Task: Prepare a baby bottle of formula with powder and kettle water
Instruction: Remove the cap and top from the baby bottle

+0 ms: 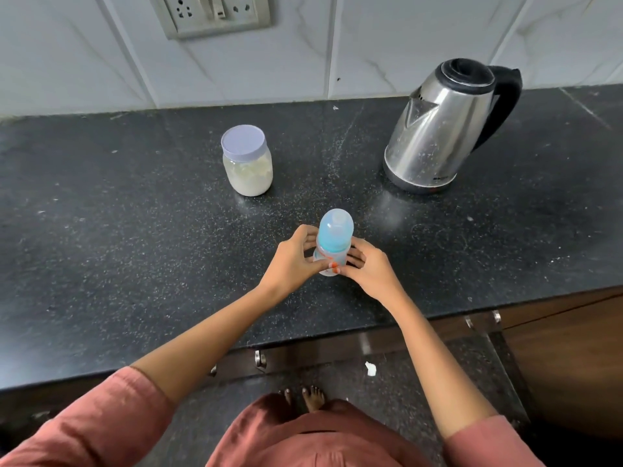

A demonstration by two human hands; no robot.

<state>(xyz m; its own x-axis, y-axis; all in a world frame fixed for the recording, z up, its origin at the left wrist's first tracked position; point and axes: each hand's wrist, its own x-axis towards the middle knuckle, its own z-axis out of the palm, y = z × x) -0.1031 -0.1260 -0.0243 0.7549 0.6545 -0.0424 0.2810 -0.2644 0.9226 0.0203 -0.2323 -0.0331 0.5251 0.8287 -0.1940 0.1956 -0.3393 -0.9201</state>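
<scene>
A clear baby bottle (334, 235) with a blue cap stands upright on the black counter (135, 247), near its front edge. My left hand (292, 259) grips the bottle's body from the left. My right hand (369, 268) holds it from the right, fingers curled round the lower part. Behind it to the left stands a clear jar (247, 161) of white powder with a pale purple lid, shut. A steel kettle (441, 129) with a black lid and handle stands at the back right, its spout facing left.
A tiled wall with a socket panel (215, 13) rises behind the counter. Below the counter's front edge are wooden drawers with metal handles (260, 358), dark floor, my bare feet and a white scrap (371, 369).
</scene>
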